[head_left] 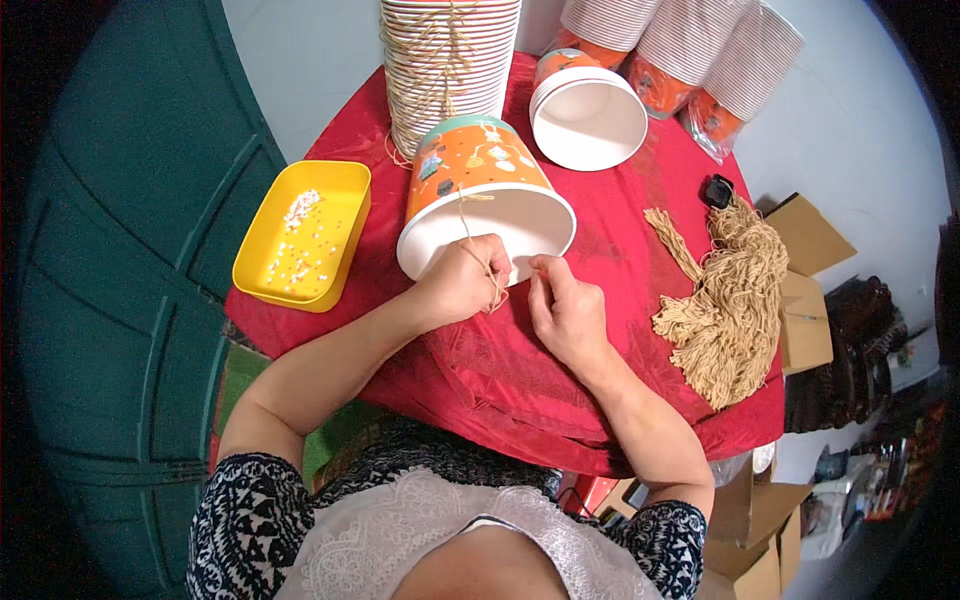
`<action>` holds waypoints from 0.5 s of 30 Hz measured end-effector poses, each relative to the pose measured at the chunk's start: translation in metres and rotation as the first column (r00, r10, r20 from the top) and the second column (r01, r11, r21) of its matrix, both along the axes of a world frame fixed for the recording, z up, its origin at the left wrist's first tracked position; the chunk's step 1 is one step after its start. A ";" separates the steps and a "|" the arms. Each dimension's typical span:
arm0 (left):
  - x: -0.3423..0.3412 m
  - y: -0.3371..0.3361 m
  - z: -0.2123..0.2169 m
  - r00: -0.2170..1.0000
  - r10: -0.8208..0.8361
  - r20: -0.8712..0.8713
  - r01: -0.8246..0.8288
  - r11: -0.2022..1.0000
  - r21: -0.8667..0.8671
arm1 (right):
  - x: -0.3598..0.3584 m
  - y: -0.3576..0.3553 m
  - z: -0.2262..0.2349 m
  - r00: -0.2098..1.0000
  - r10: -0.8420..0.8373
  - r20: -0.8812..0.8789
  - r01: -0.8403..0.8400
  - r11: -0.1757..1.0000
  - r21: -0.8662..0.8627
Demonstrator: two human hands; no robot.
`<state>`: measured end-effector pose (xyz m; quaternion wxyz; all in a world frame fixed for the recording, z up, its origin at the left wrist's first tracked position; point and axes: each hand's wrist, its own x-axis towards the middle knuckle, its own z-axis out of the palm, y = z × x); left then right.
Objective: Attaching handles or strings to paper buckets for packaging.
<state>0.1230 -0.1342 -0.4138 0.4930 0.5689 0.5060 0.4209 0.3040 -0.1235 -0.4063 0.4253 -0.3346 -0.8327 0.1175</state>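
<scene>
An orange paper bucket (480,160) with a green base and printed figures lies on its side, its white mouth toward me. A tan string (464,212) comes from its upper side near the rim and runs down over the mouth. My left hand (462,280) is closed on this string, which loops over the fingers, in front of the lower rim. Beside it, at the right part of the lower rim, my right hand (568,312) is closed in a pinch; what lies between its fingertips is too small to make out.
A yellow tray (347,250) with small white pieces stands left on the red tablecloth (620,225). Behind are a tall stack of stringed buckets (450,60), loose buckets (590,118) and wrapped stacks (690,45). A bundle of tan strings (735,300) lies right, near cardboard boxes (805,320).
</scene>
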 end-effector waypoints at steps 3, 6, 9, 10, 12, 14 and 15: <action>-0.001 0.001 -0.002 1.000 -0.006 -0.006 0.006 1.000 0.022 | -0.005 -0.001 -0.001 0.999 -0.015 0.048 0.016 1.000 -0.020; -0.004 0.001 -0.004 0.999 -0.011 -0.044 0.013 0.999 0.041 | -0.007 0.001 -0.005 0.997 -0.016 0.077 0.017 1.000 -0.013; -0.001 -0.001 -0.003 0.997 -0.015 -0.072 0.018 0.999 0.036 | -0.008 0.002 -0.008 0.997 -0.001 0.073 0.001 1.000 0.000; 0.000 -0.001 -0.002 0.997 -0.021 -0.071 0.022 1.000 0.020 | -0.009 0.003 -0.008 0.996 0.001 0.086 0.000 1.000 -0.006; 0.001 -0.001 -0.003 0.997 -0.022 -0.069 0.023 1.000 0.016 | -0.009 0.004 -0.010 0.995 0.001 0.099 0.000 1.000 -0.010; 0.001 -0.001 -0.002 0.997 -0.023 -0.069 0.024 1.000 0.012 | -0.009 0.005 -0.012 0.992 0.000 0.122 0.000 1.000 -0.003; 0.001 -0.001 -0.002 0.997 -0.025 -0.075 0.025 1.000 0.007 | -0.009 0.005 -0.011 0.993 -0.002 0.122 0.003 1.000 -0.003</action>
